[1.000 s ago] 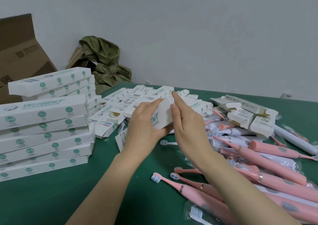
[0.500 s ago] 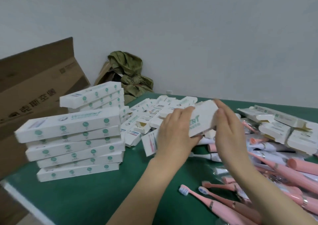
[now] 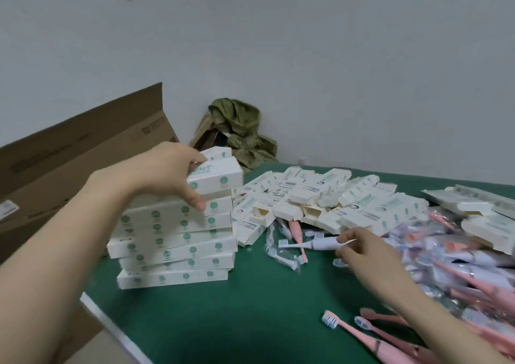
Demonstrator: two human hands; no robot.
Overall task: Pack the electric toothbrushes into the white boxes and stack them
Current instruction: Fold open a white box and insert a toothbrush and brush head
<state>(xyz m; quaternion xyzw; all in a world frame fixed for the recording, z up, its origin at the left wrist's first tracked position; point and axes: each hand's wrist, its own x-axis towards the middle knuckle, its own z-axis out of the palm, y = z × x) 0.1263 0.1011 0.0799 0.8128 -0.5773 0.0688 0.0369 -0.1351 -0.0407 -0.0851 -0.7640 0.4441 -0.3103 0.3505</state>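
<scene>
Far L, carton (image 3: 83,146), print too blurred to read. L hand (image 3: 164,174) grips box (image 3: 220,178) by its end at top of stack (image 3: 172,241); teal "…ENT" shows past the fingers. R of that grip, box heap (image 3: 320,196). R hand (image 3: 359,252) pinches white brush (image 3: 315,243) on table (image 3: 250,308), bristles pointing L of the pinch; pink brushes (image 3: 376,341) near its wrist.

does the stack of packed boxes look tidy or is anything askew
Yes: the stack of packed boxes is crooked. Its layers are shifted and twisted against each other, so the ends do not line up. The top box, gripped by the left hand, sits angled too. The right hand pinches a white toothbrush.
</scene>
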